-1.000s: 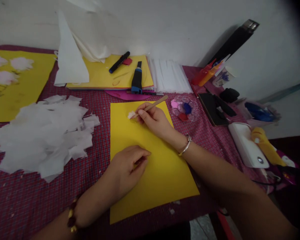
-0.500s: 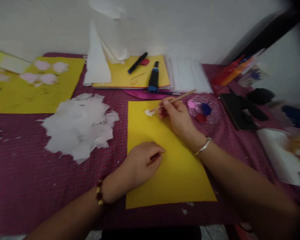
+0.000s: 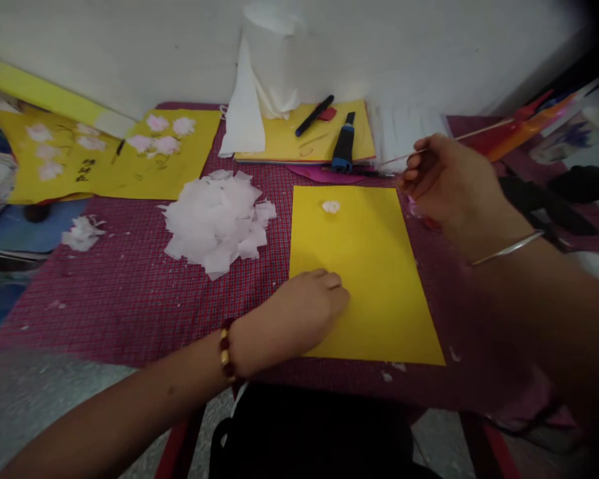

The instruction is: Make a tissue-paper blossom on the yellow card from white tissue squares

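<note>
A thin wooden stick (image 3: 484,128) is gripped in my right hand (image 3: 456,176), raised past the upper right corner of the yellow sheet (image 3: 374,266). On the sheet, near its top, lies a small crumpled bit of white paper (image 3: 331,207), with neither hand touching it. My left hand (image 3: 297,311) rests on the sheet's left side, its fingers curled under. Whatever those fingers may hold is hidden. To the left of the sheet is a heap of white tissue paper squares (image 3: 214,223). The palette beneath my right hand is mostly covered.
Finished yellow sheets with pink paper flowers (image 3: 164,144) lie at back left. A white tissue roll (image 3: 272,63), a black pen (image 3: 314,116) and a blue-black cutter (image 3: 343,148) sit at the back. Small white scraps (image 3: 83,233) lie far left; dark objects (image 3: 574,193) lie right.
My right hand has lifted the stick away from the crumpled paper, which stays on the sheet, and moved right. My left fingers have curled further down. The view has shifted, showing more at left.
</note>
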The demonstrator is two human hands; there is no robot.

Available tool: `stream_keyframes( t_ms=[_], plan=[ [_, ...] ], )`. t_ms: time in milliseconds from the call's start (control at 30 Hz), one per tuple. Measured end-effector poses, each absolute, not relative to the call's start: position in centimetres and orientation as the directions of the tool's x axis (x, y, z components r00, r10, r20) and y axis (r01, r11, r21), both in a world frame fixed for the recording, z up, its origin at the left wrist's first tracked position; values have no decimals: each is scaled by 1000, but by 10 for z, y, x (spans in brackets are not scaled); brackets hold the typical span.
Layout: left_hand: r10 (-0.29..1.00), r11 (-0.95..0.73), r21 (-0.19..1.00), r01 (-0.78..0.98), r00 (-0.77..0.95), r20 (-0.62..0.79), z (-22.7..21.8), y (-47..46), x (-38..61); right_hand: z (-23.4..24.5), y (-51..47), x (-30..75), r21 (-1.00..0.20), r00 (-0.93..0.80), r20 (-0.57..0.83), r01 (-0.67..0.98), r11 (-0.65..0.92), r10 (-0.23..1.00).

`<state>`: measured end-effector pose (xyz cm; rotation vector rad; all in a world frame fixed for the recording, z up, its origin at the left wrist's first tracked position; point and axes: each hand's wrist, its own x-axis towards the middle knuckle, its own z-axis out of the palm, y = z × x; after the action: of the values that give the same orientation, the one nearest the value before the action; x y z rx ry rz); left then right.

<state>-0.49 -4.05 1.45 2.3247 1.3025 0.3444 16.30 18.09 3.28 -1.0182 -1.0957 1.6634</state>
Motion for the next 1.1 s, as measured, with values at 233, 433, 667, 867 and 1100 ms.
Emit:
stream_keyframes(
  t_ms=[233,433,667,867,1100],
  plan=[
    [988,-94,83,992,82,131,53,-52,-93,41,123,172,-957,-373,-136,-188,-219,918],
    [980,-175,55,983,179,-88,54,-24,-118,11,83,174,-960,-469,-137,-154,-233,873],
    [992,-126,111,986,124,28,66,-23,-114,3,73,173,-958,-481,-85,-200,-203,873],
    [936,61,819,571,-317,151,73,-23,-65,12,65,177,-963,-441,85,-266,-39,893],
    [916,266,912,-313,-213,-340,18,5,-13,18,46,182,-943,-434,327,-204,262,839]
  ],
)
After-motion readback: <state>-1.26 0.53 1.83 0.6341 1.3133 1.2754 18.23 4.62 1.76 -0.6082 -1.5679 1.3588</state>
